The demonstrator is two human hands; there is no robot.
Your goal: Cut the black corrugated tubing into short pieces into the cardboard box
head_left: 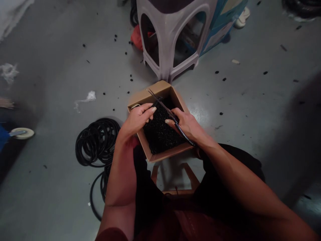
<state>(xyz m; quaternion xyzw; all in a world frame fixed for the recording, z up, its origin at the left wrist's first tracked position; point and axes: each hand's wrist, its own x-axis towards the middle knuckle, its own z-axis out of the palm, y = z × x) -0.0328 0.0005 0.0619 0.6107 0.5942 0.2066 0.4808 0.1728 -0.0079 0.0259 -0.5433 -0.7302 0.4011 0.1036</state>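
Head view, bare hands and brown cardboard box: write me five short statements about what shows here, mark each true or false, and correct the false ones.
1. The right hand holds a dark, long-bladed scissors-like tool. True.
2. The brown cardboard box is closed. False: it is open and holds many small black pieces.
3. The left hand is near the tool's blades. True.
4. The black ring-shaped coils lie inside the box. False: they lie on the grey floor, left of the box.
5. The pale plastic stool stands beyond the box. True.
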